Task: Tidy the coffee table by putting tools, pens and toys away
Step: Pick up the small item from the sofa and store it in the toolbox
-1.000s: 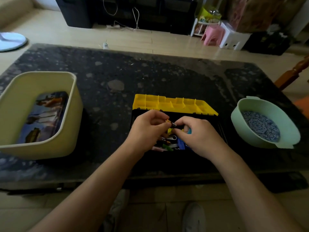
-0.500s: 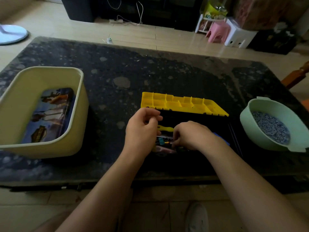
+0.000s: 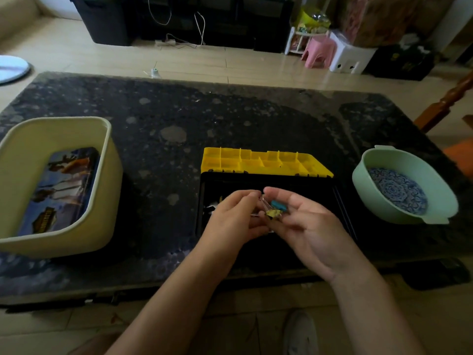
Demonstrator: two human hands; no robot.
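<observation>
Blurred small clips [image 3: 275, 208] between hands

Dark stone table [image 3: 230, 119], cream bin [image 3: 102, 201] at left edge, toolbox [image 3: 266, 163] near front edge, green bowl [image 3: 440, 201] at right edge

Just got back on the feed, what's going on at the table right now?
A person holds both hands over the open black toolbox, its yellow lid tipped back. The right hand, palm up, cradles small binder clips, one blue and one yellowish, while the left hand pinches at them. A cream bin sits to the left, a green bowl to the right.
</observation>
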